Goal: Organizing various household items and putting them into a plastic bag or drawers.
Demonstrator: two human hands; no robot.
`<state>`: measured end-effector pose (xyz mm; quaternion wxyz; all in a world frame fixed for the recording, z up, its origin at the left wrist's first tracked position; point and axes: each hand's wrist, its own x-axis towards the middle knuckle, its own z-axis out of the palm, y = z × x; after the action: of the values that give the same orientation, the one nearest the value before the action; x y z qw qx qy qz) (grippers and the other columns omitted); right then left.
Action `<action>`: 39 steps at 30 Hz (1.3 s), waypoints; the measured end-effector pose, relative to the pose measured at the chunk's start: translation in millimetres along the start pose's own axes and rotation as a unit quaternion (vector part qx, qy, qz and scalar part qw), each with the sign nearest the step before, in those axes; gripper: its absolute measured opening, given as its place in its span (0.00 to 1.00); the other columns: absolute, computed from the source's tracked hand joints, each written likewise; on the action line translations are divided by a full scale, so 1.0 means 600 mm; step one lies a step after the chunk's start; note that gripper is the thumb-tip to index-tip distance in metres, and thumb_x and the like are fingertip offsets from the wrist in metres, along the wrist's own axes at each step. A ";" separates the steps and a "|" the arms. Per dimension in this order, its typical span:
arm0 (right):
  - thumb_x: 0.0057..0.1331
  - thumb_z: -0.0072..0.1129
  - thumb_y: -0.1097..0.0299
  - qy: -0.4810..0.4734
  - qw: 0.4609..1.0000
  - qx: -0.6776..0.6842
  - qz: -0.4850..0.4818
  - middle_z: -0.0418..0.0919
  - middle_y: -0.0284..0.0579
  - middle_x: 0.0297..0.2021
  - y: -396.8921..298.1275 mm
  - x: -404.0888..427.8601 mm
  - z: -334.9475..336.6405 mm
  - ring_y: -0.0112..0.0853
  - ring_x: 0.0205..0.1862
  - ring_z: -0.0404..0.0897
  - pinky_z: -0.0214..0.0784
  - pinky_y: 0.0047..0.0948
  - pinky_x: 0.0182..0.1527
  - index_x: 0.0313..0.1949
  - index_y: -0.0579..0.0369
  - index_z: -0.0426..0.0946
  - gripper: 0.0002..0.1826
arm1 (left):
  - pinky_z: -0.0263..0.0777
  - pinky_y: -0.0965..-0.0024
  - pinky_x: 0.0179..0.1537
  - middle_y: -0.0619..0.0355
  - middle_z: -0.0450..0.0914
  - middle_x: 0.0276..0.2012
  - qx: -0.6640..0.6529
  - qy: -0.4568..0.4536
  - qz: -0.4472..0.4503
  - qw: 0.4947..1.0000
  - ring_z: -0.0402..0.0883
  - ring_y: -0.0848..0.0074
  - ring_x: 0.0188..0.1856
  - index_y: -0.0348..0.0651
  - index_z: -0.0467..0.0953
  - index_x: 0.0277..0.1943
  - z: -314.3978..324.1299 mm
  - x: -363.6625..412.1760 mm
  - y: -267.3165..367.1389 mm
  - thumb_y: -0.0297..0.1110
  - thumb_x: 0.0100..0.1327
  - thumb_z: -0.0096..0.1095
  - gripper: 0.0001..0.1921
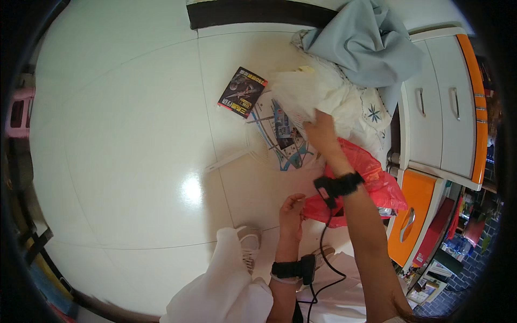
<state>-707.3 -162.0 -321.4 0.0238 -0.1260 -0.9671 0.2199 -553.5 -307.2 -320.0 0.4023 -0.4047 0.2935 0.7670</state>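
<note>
My left hand [291, 212] is at the near edge of a red plastic bag [367, 177], its fingers closed on the rim. My right hand [322, 131] reaches beyond the bag and grips a pale, partly blurred sheet-like thing [297, 91], whose kind I cannot tell. Under and beside it on the floor lie a round plastic hand fan [264, 121] with a white handle and a dark printed card or leaflet [282, 127]. A dark boxed or bound item with a picture and writing [243, 92] lies farther left. Both wrists wear black straps with cabled devices.
White cloth with embroidered flowers [373, 113] and a grey-blue cloth [359, 44] are heaped at the right, beside a white and orange cabinet [440, 101]. My shoe [249, 244] stands on the tiled floor [133, 161]. A pink plastic stool [20, 113] is at the far left.
</note>
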 end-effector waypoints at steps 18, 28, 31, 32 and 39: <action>0.40 0.57 0.81 0.142 0.848 0.426 0.284 0.72 0.48 0.43 0.029 -0.258 -0.391 0.35 0.42 0.74 0.66 0.29 0.46 0.51 0.64 0.62 0.34 | 0.63 0.78 0.32 0.62 0.72 0.25 0.307 -0.053 0.166 0.936 0.69 0.80 0.27 0.35 0.72 0.34 0.038 -0.029 -0.015 0.30 0.55 0.56 0.07; 0.44 0.64 0.79 -0.185 0.912 0.230 0.285 0.74 0.41 0.41 0.067 -0.317 -0.390 0.26 0.41 0.70 0.62 0.24 0.46 0.49 0.62 0.65 0.30 | 0.66 0.81 0.33 0.63 0.74 0.33 -0.069 -0.169 0.052 0.982 0.71 0.85 0.31 0.40 0.68 0.40 0.078 -0.095 0.008 0.27 0.61 0.47 0.05; 0.44 0.64 0.80 -0.221 0.893 0.261 0.292 0.73 0.40 0.42 0.076 -0.330 -0.395 0.26 0.43 0.69 0.61 0.24 0.48 0.49 0.61 0.65 0.30 | 0.68 0.77 0.38 0.59 0.74 0.37 -0.085 -0.202 0.076 0.973 0.74 0.80 0.37 0.40 0.67 0.42 0.065 -0.095 0.005 0.31 0.62 0.47 0.07; 0.44 0.64 0.80 -0.232 0.884 0.286 0.287 0.73 0.39 0.42 0.083 -0.336 -0.401 0.26 0.44 0.69 0.61 0.24 0.48 0.49 0.61 0.65 0.30 | 0.68 0.77 0.38 0.59 0.74 0.37 -0.086 -0.202 0.072 0.973 0.74 0.80 0.37 0.40 0.67 0.42 0.063 -0.095 0.004 0.31 0.62 0.47 0.07; 0.44 0.59 0.82 -0.095 0.894 0.318 0.303 0.74 0.40 0.40 0.099 -0.345 -0.381 0.28 0.42 0.71 0.63 0.25 0.45 0.46 0.63 0.67 0.26 | 0.61 0.86 0.23 0.66 0.72 0.28 -0.001 -0.187 0.099 0.977 0.64 0.91 0.21 0.41 0.68 0.39 0.070 -0.109 0.005 0.30 0.62 0.47 0.05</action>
<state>-470.0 -67.1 -139.1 -0.0967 -0.3768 -0.7584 0.5229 -549.3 -300.6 -242.6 0.3715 -0.2229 0.2513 0.8655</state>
